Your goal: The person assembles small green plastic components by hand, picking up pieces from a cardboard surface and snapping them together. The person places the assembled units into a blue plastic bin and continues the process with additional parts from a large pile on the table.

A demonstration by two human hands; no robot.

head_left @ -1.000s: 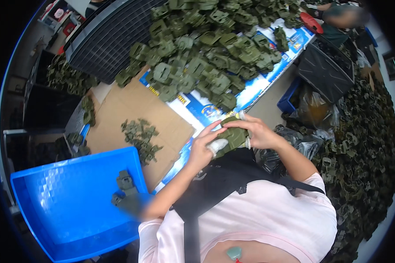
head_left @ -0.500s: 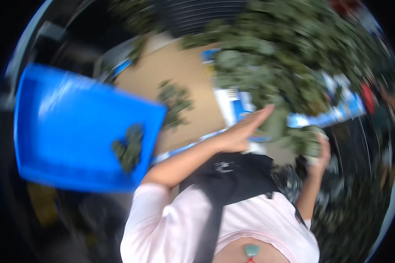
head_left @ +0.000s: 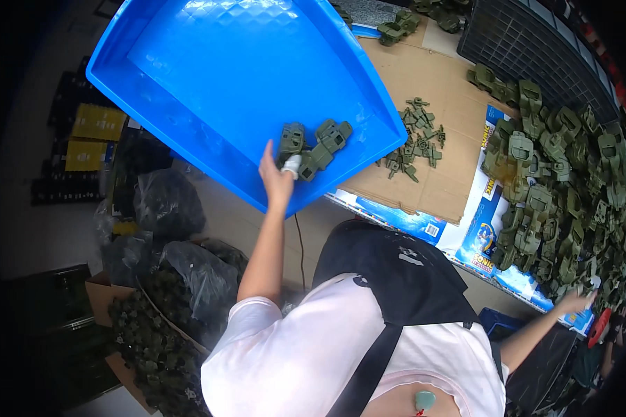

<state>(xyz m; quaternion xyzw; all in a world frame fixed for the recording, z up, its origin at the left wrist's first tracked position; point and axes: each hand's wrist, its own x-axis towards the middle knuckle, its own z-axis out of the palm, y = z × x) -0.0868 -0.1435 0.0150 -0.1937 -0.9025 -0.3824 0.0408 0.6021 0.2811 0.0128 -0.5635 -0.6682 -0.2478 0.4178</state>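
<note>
- Reaching into the blue tray point(head_left: 209, 76), the left hand point(head_left: 277, 175) has its fingers curled about an olive-green plastic part point(head_left: 311, 147); one fingertip wears a white wrap.
- Olive-green plastic part: a cluster of two or three joined pieces, lying near the tray's lower right rim, touching the hand. Whether the grasp is firm or already loosening cannot be told.
- Blue tray: large, shallow, textured floor, otherwise bare; it overhangs the cardboard sheet point(head_left: 424, 90) at the surface's left end.
- Right hand point(head_left: 576, 301): stretched far to the person's right, at the near edge of the heap of green parts point(head_left: 556, 174). Fingers appear extended, but the view there is too small and bent to tell if anything is pinched.
- Small loose pieces point(head_left: 414, 139): a scatter on the cardboard, just beside the tray's right wall, apart from both hands.
- Heap of green parts: dense pile on the printed blue-and-white carton point(head_left: 480, 243), well apart from the tray.
- Dark plastic bags point(head_left: 167, 201) and a box of more green parts point(head_left: 146, 340): on the floor at the person's left.
- Handling judgement: the part is best set low, inside the rim, so it does not bounce over the shallow wall; the wrapped fingertip should stay clear of the snap edges.
</note>
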